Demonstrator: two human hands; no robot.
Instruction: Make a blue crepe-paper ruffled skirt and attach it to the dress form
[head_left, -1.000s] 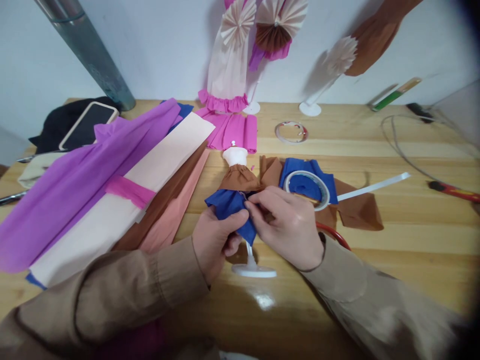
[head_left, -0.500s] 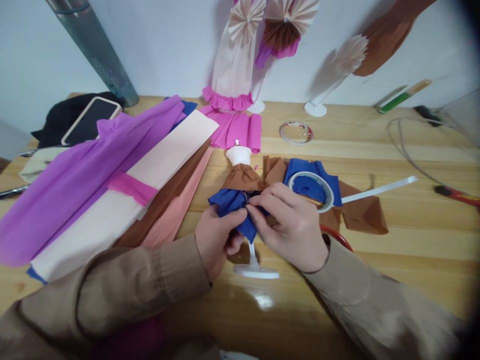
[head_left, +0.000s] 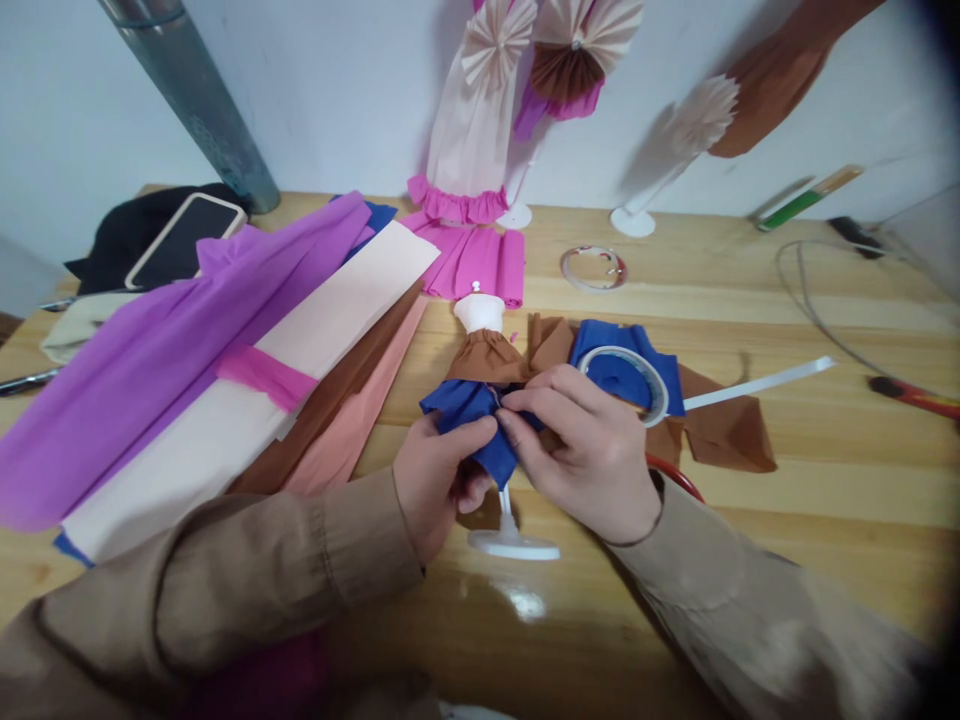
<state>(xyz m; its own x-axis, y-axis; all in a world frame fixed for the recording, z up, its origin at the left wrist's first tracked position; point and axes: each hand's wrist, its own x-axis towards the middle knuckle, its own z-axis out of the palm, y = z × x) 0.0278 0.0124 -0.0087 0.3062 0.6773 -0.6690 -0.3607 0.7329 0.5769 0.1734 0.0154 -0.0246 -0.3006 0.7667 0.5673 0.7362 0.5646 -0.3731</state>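
In the middle of the table stands a small white dress form [head_left: 480, 312] on a round white base [head_left: 514, 545]. A gathered brown crepe paper tier [head_left: 484, 357] wraps its waist, and a blue crepe paper piece [head_left: 459, 404] hangs below that. My left hand [head_left: 442, 475] grips the blue paper from the left, thumb on top. From the right, my right hand [head_left: 581, 445] pinches the same blue paper's edge between thumb and forefinger. The pinched edge is partly hidden by the fingers. Just beyond my right hand lies a roll of white tape [head_left: 660, 385] with a strip pulled out.
Folded crepe paper [head_left: 247, 400] in several colours fills the left side, near a phone [head_left: 184, 240] and a tall bottle [head_left: 206, 110]. Finished paper dresses [head_left: 472, 140] stand along the wall. Another tape ring [head_left: 594, 268], a green-handled tool [head_left: 806, 198] and a cable [head_left: 814, 300] lie right.
The view has shifted very slightly. Both hands stay on the blue paper in nearly the same pose.
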